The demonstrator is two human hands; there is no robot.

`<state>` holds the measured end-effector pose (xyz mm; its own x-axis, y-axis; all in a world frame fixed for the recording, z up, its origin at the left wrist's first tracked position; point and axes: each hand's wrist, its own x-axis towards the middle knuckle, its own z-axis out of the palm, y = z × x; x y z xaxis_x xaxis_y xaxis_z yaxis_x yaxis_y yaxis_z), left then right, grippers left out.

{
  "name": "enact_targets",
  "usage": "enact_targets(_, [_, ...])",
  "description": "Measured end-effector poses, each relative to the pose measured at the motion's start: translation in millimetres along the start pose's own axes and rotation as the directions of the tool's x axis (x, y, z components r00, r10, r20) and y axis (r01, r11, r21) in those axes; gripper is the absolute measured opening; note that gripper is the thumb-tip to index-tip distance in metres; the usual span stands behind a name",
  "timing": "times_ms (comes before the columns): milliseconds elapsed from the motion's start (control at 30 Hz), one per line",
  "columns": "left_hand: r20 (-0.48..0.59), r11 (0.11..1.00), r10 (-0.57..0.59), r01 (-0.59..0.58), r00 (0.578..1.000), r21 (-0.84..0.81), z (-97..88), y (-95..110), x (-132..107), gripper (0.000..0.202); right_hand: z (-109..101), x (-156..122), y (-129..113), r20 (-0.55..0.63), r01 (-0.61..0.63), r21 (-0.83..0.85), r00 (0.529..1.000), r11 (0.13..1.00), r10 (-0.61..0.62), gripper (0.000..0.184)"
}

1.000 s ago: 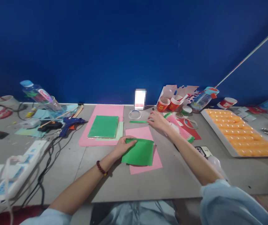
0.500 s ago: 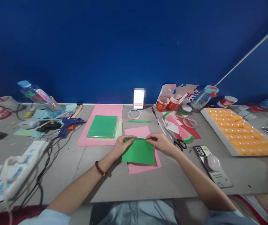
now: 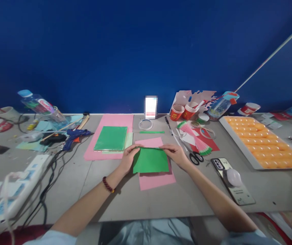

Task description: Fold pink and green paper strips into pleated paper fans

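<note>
A rectangular sheet of green paper [image 3: 150,161] is held by its far corners. My left hand [image 3: 131,157] pinches the left one, closed with thumb and fingers on the edge. At the right corner, my right hand [image 3: 175,153] is closed in the same sort of pinch. Beneath the green sheet, partly covered, lies a pink sheet of paper [image 3: 158,182] on the table. Just beyond the hands are a thin green paper strip [image 3: 152,132] and a white ring-shaped coil [image 3: 145,124]. Black-handled scissors [image 3: 194,158] lie beside my right hand.
Left: a packet of green paper [image 3: 111,138] on pink paper, a blue glue gun [image 3: 75,136], a power strip [image 3: 20,187] with cables, a tilted bottle [image 3: 42,104]. Right: red paper cups [image 3: 177,112], a pink-green pleated paper fan [image 3: 195,137], a phone [image 3: 234,183], a tray of orange balls [image 3: 263,141].
The green sheet's near edge has risen slightly and its far edge has moved a little away from me. Both hands keep their pinch on it. The view has shifted slightly.
</note>
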<state>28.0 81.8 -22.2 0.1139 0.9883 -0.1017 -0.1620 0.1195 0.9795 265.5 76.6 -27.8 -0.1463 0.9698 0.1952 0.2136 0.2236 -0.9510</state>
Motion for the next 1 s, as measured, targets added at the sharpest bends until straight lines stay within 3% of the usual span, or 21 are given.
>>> enact_targets(233, [-0.021,1.000,-0.021,0.021,1.000,0.013,-5.8,-10,1,0.016,-10,1,-8,0.006,-0.004,0.019,1.000,1.000,0.004,0.019])
enact_targets(333, [0.017,0.999,-0.032,0.032,0.999,-0.027,-6.2,-10,2,0.022,-12,0,-13,0.016,0.017,-0.004,1.000,1.000,-0.017,0.018])
enact_targets(533, [-0.026,0.963,0.146,-0.136,0.989,0.231,1.5,-5,4,0.021,-6,0,-14,-0.002,0.057,-0.044,0.998,0.997,-0.057,0.017])
enact_targets(667, [0.023,0.951,0.186,-0.186,0.982,0.246,5.6,-3,1,0.026,-2,1,-7,-0.068,0.005,-0.067,0.998,0.998,-0.010,0.015])
enact_targets(733, [0.077,0.954,0.176,-0.190,0.981,0.232,5.6,-1,-1,0.028,-1,2,-4,-0.076,-0.040,-0.030,0.996,0.999,0.037,0.023])
enact_targets(833, [0.264,0.971,0.074,-0.129,0.962,0.200,3.6,3,-6,0.032,0,2,-4,-0.061,-0.094,0.039,0.994,0.995,0.096,0.034])
enact_targets(900, [0.376,0.987,-0.024,-0.039,0.926,0.158,1.9,4,-8,0.032,1,1,-6,-0.024,-0.102,0.061,0.994,0.993,0.104,0.034])
enact_targets(1000, [0.455,0.986,-0.160,0.121,0.876,0.114,0.3,6,-11,0.032,5,-3,-11,0.065,-0.099,0.064,0.993,0.993,0.095,0.032])
